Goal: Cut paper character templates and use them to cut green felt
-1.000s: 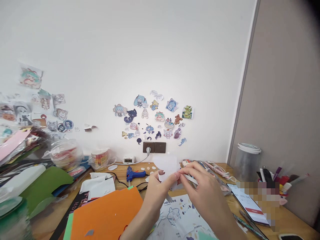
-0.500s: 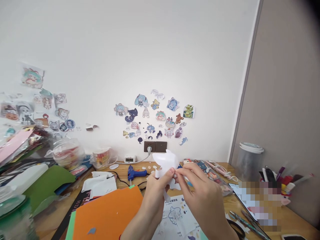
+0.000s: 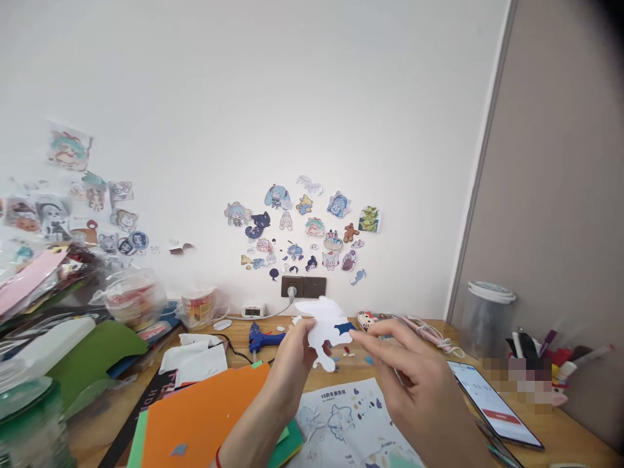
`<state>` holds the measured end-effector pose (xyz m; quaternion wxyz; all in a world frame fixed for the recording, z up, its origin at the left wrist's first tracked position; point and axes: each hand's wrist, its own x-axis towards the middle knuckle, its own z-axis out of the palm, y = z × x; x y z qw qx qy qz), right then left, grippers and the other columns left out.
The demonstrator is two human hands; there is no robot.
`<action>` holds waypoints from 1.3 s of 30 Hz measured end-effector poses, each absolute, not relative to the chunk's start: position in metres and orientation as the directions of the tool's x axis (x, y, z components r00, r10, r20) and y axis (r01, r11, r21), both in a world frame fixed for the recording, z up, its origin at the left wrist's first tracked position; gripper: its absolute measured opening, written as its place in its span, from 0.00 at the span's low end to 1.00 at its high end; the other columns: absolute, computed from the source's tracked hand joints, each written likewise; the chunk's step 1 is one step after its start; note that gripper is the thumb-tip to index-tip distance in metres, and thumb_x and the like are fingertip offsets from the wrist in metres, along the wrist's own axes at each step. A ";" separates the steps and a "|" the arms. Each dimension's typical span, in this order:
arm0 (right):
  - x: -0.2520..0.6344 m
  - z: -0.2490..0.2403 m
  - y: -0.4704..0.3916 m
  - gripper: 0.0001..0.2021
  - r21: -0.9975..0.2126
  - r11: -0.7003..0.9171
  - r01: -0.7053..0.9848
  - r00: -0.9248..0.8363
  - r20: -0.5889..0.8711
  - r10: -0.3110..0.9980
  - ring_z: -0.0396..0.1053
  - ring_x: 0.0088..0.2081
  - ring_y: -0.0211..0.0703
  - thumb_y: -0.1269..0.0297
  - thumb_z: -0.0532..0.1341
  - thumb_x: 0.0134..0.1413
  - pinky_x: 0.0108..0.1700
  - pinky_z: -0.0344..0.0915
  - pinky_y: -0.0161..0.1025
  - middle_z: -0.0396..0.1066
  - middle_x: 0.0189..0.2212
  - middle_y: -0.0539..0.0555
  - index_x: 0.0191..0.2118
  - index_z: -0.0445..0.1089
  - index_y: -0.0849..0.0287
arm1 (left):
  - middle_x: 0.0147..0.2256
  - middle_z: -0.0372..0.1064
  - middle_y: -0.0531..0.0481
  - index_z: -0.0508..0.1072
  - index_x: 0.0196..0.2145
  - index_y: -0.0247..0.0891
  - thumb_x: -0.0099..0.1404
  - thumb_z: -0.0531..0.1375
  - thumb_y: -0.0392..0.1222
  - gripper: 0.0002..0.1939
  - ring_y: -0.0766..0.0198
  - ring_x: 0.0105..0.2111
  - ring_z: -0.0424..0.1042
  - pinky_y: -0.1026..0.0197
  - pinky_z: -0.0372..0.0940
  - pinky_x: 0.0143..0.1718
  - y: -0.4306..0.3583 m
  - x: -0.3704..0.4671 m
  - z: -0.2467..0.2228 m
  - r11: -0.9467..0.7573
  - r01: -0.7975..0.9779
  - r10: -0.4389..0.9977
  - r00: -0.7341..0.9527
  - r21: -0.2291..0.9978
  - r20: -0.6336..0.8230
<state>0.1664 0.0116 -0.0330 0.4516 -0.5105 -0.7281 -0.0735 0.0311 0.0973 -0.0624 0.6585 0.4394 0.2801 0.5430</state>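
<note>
My left hand (image 3: 294, 364) pinches the left edge of a white paper cutout (image 3: 322, 325), which is held upright above the desk. A dark blue patch (image 3: 344, 328) shows near the cutout's right side. My right hand (image 3: 414, 370) has its thumb and index finger together at the cutout's right edge, beside the blue patch. Below the hands lies a printed pattern sheet (image 3: 355, 416) with a line-drawn figure and small coloured shapes. An orange sheet (image 3: 205, 416) lies left of it, partly behind my left forearm.
A blue glue gun (image 3: 266, 338) lies behind the left hand. White scraps (image 3: 199, 357) sit at left. On the right are a lit phone (image 3: 497, 406), a clear lidded bucket (image 3: 487, 318) and pens (image 3: 546, 341). Paper cutouts cover parts of the wall.
The white cutout is turned and spread flatter, showing the blue patch. My left hand has moved slightly left and my right hand slightly right. More of the pattern sheet and phone shows.
</note>
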 end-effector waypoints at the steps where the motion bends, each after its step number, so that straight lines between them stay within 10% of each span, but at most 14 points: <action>1: 0.167 -0.033 0.011 0.17 -0.370 0.459 0.808 -0.102 0.678 0.728 0.62 0.24 0.31 0.72 0.50 0.57 0.24 0.57 0.30 0.66 0.35 0.48 0.44 0.70 0.46 | 0.29 0.65 0.50 0.67 0.33 0.34 0.60 0.52 0.44 0.10 0.64 0.27 0.65 0.61 0.62 0.30 0.099 0.030 -0.064 0.006 -0.435 0.966 0.236 0.900 0.107; 12: 0.168 -0.029 0.008 0.16 -0.484 0.383 0.787 -0.178 0.417 0.891 0.64 0.30 0.36 0.68 0.48 0.60 0.32 0.59 0.32 0.67 0.29 0.47 0.42 0.71 0.48 | 0.19 0.58 0.57 0.68 0.24 0.34 0.57 0.58 0.48 0.13 0.68 0.22 0.56 0.66 0.52 0.25 0.100 0.021 -0.054 -0.288 -0.111 0.852 0.423 0.951 0.308; 20: 0.165 -0.035 0.018 0.35 -0.596 0.294 0.748 -0.048 0.393 0.918 0.65 0.29 0.36 0.71 0.49 0.55 0.28 0.59 0.30 0.69 0.29 0.44 0.64 0.29 0.47 | 0.23 0.66 0.52 0.73 0.30 0.33 0.57 0.58 0.46 0.13 0.66 0.24 0.64 0.65 0.59 0.26 0.094 0.035 -0.062 -0.314 -0.109 0.833 0.445 0.943 0.329; 31: 0.162 -0.038 0.030 0.37 -0.623 0.144 0.769 0.130 0.372 0.919 0.66 0.26 0.38 0.72 0.50 0.53 0.25 0.55 0.32 0.70 0.27 0.42 0.63 0.29 0.44 | 0.20 0.66 0.49 0.69 0.20 0.33 0.62 0.52 0.54 0.23 0.63 0.24 0.65 0.62 0.61 0.30 0.096 0.037 -0.068 -0.353 -0.036 0.850 0.405 0.935 0.337; 39: 0.162 -0.042 0.035 0.36 -0.498 0.070 0.864 0.177 0.432 0.884 0.67 0.27 0.41 0.70 0.51 0.54 0.25 0.53 0.33 0.71 0.30 0.44 0.63 0.29 0.44 | 0.27 0.74 0.46 0.76 0.27 0.33 0.56 0.61 0.45 0.11 0.57 0.31 0.71 0.62 0.64 0.31 0.091 0.036 -0.064 -0.347 -0.077 0.816 0.467 0.935 0.341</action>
